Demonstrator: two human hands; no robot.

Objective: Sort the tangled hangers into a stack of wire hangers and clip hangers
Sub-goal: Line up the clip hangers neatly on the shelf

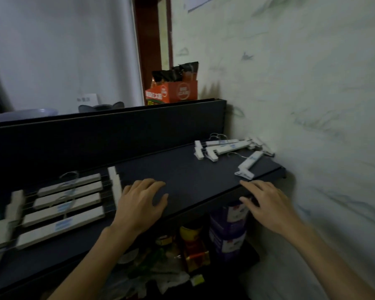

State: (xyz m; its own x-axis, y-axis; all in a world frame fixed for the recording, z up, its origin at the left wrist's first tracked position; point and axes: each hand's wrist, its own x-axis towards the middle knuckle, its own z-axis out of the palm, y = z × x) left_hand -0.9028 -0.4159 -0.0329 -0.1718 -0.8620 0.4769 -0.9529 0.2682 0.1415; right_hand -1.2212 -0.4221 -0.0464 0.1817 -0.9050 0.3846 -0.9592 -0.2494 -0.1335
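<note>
Several white clip hangers (61, 208) lie side by side in a row on the left of the dark shelf (182, 169). A smaller bunch of white clip hangers (223, 147) lies at the shelf's far right by the wall, with one more clip hanger (249, 164) apart, nearer the front edge. My left hand (141, 200) hovers over or rests on the shelf middle, fingers relaxed, holding nothing, just right of the row. My right hand (266, 200) is at the shelf's front right edge, fingers spread, empty. No wire hangers are seen.
A dark back panel (106, 131) rises behind the shelf. An orange box with black packets (175, 87) stands beyond it. The scribbled wall (312, 105) closes the right side. Jars and packages (225, 230) crowd the space under the shelf.
</note>
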